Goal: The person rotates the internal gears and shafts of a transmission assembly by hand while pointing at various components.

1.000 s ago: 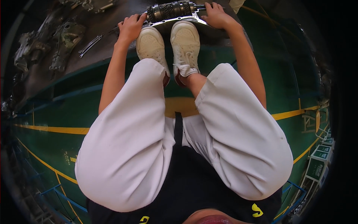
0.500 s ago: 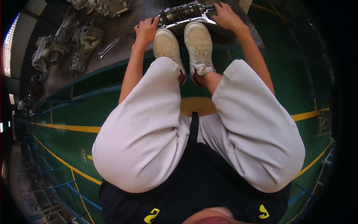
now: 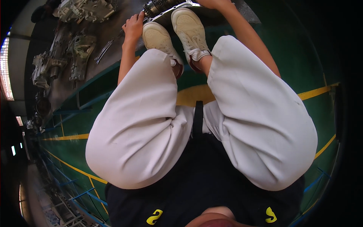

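Note:
A gear shaft assembly (image 3: 162, 6) lies with a silver flanged housing (image 3: 168, 13) at the bench's edge, partly cut off by the picture's top. My left hand (image 3: 134, 25) has its fingers curled at the assembly's near left end. My right hand (image 3: 207, 3) reaches the other end at the top edge, its fingertips out of sight. Both of my cream shoes (image 3: 187, 26) rest up on the bench edge, close against the housing, between my hands. Several silver wrenches (image 3: 104, 51) lie left of my left hand.
The dark metal bench (image 3: 96, 66) has a blue frame (image 3: 84, 99) and carries several cast gearbox housings (image 3: 81, 53) on the left. A yellow seat (image 3: 187, 94) is beneath me. Green floor (image 3: 75, 151) with yellow lines surrounds the bench, and blue railings (image 3: 81, 196) show lower left.
The view has shifted, showing more housings and windows at left. The assembly slants more and sits higher, partly leaving the frame, as does my right hand. Both hands stay at its ends.

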The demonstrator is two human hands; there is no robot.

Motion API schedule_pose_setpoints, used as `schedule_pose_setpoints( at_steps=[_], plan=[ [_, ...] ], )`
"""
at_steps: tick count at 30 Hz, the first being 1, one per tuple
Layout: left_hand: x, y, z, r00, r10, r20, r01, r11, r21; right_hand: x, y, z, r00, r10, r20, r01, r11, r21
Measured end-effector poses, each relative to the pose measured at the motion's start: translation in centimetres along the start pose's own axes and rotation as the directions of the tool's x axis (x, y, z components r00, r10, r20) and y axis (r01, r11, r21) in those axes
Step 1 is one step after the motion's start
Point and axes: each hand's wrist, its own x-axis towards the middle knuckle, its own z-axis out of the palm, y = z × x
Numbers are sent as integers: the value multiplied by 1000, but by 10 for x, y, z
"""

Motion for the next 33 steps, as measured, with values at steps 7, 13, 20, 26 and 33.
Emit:
schedule_pose_setpoints(
  at_steps=[7,13,20,26,33],
  plan=[
    [-2,7,1,977,-204,58,211,966,-152,-3,5,27,991,-30,-129,26,999,-33],
    [-8,-3,-15,995,-93,-26,91,994,-63,-13,-6,32,961,-122,-249,128,992,10],
    [-11,8,-23,987,-161,-6,159,982,-97,-13,-5,47,954,-129,-270,136,991,7],
    [-20,9,-19,994,-112,3,112,992,-58,-15,7,71,910,-168,-378,188,982,17],
    [-22,18,-27,989,-140,46,142,989,-49,-25,-1,48,954,-147,-262,166,985,52]
  ],
)
